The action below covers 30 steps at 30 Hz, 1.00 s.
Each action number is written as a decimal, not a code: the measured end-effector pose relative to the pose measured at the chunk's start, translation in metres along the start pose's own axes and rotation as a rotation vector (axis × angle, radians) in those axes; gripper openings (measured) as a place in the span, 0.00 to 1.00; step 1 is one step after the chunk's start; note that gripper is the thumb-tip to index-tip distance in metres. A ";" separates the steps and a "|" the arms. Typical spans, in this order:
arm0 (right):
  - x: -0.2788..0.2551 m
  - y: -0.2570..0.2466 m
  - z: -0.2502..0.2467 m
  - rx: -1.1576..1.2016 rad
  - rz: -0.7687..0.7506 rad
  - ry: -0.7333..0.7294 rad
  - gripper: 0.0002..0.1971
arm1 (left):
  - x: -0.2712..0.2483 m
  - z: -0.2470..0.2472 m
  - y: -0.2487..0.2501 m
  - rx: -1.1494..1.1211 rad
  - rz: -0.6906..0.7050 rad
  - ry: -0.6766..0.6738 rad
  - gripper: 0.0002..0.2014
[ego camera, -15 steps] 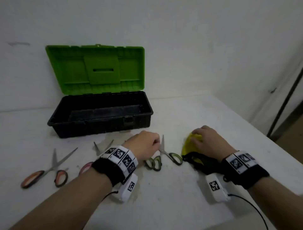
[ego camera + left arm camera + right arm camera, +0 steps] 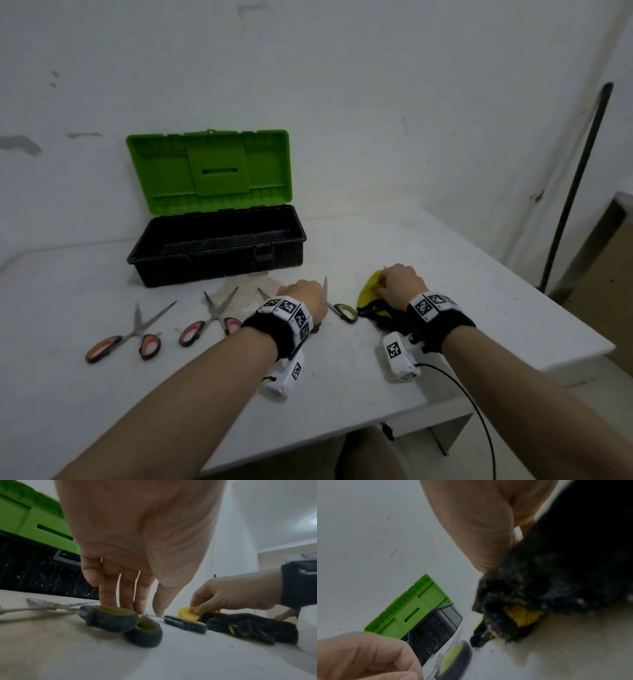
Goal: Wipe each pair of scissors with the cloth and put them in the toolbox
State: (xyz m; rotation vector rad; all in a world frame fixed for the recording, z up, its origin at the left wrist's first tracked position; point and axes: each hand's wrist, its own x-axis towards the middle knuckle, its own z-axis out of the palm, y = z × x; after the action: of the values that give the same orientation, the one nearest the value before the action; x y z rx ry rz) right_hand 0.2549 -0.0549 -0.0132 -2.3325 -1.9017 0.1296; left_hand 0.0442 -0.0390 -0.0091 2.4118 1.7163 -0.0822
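Note:
Several pairs of scissors lie on the white table (image 2: pixel 445 274) in front of the open toolbox (image 2: pixel 219 260), which has a black base and a green lid. My left hand (image 2: pixel 308 294) reaches down onto a green-handled pair (image 2: pixel 342 310). In the left wrist view its fingertips and thumb (image 2: pixel 149 609) pinch the metal shank just behind the handles (image 2: pixel 120 619). My right hand (image 2: pixel 400 286) rests on a yellow and black cloth (image 2: pixel 368 293). Its thumb and finger (image 2: pixel 195 609) pinch the cloth's yellow edge (image 2: pixel 187 613). Both the scissors and the cloth lie on the table.
An orange-handled pair (image 2: pixel 126 337) and a pink-handled pair (image 2: pixel 212 322) lie open at the left. A second green handle (image 2: pixel 185 623) lies beside the cloth. The table's right edge (image 2: pixel 582 329) is close to my right wrist, and a dark pole (image 2: pixel 575 188) leans there.
The head view has pulled back and up. Both hands stay where they were, the left on the green-handled scissors and the right on the cloth.

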 end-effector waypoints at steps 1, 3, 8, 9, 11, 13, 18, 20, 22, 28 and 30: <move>0.001 0.001 0.001 0.008 0.003 0.001 0.13 | 0.000 0.001 0.001 0.004 -0.012 0.000 0.07; 0.004 0.003 0.002 0.024 0.003 0.010 0.12 | 0.001 0.002 0.003 0.028 -0.028 0.017 0.05; 0.007 0.006 0.004 0.055 -0.001 0.028 0.10 | 0.003 0.003 0.007 0.111 -0.070 0.028 0.05; 0.006 0.006 0.004 0.068 0.004 0.038 0.11 | 0.003 0.003 0.007 0.118 -0.071 0.040 0.07; 0.005 0.006 0.004 0.112 0.011 0.068 0.11 | 0.003 0.003 0.008 0.108 -0.068 0.053 0.09; 0.004 0.008 0.004 0.178 0.008 0.086 0.12 | 0.002 0.002 0.008 0.075 -0.068 0.069 0.06; -0.001 0.016 0.006 0.313 -0.055 0.123 0.09 | 0.006 0.000 0.003 -0.082 -0.092 0.090 0.11; -0.005 0.016 0.006 0.386 -0.091 0.165 0.06 | 0.009 0.001 0.001 -0.209 -0.088 0.083 0.15; -0.010 0.013 0.002 0.500 -0.115 0.195 0.05 | 0.009 0.002 -0.001 -0.355 -0.065 0.097 0.14; -0.019 -0.002 -0.010 0.768 -0.212 0.302 0.06 | 0.007 -0.003 -0.010 -0.901 0.014 0.126 0.06; -0.021 -0.008 -0.014 0.858 -0.206 0.297 0.08 | 0.007 -0.006 -0.012 -1.036 0.001 0.121 0.06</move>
State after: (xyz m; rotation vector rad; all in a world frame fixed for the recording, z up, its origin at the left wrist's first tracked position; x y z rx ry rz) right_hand 0.2451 -0.0749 0.0014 -1.4871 -1.4997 0.4451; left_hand 0.0345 -0.0276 -0.0060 1.6364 1.2857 0.7645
